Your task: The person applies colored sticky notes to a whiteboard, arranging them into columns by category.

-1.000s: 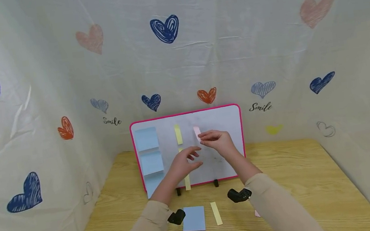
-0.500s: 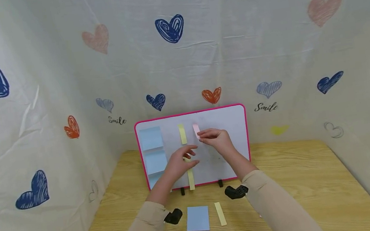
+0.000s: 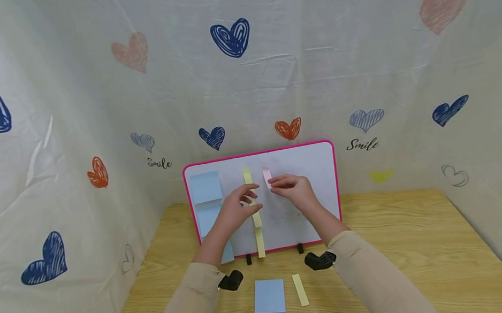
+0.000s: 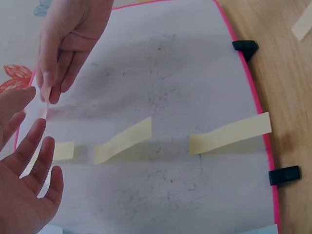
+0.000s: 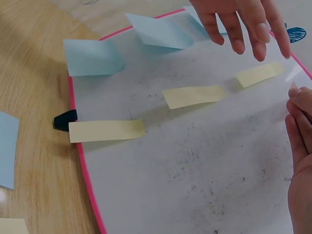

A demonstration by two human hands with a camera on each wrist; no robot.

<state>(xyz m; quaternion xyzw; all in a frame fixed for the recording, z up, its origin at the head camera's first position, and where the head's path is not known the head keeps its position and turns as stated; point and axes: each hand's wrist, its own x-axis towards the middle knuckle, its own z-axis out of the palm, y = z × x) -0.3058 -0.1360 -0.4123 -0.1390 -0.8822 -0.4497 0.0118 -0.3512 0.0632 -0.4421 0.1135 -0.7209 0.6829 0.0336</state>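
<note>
A whiteboard (image 3: 308,202) with a pink frame stands upright in the head view. My right hand (image 3: 296,188) pinches the lower end of a pink sticky strip (image 3: 267,175), whose upper part lies against the board near the top. To its left, my left hand (image 3: 238,206) hovers before the board with fingers spread and holds nothing. Several yellow sticky strips run down the board in a column; the lowest yellow strip (image 4: 231,132) overhangs the bottom edge. Light blue sticky notes (image 3: 206,187) form a column at the board's left side, partly hidden by my left arm.
Two black feet (image 3: 300,248) hold up the board on the wooden table (image 3: 390,244). In front of it lie a blue sticky note pad (image 3: 269,296) and a yellow strip pad (image 3: 300,289). A white curtain (image 3: 298,79) printed with hearts hangs behind.
My left hand has risen a little, nearing the height of the pink strip. The right hand keeps its pinch at nearly the same spot. The head view has shifted slightly.
</note>
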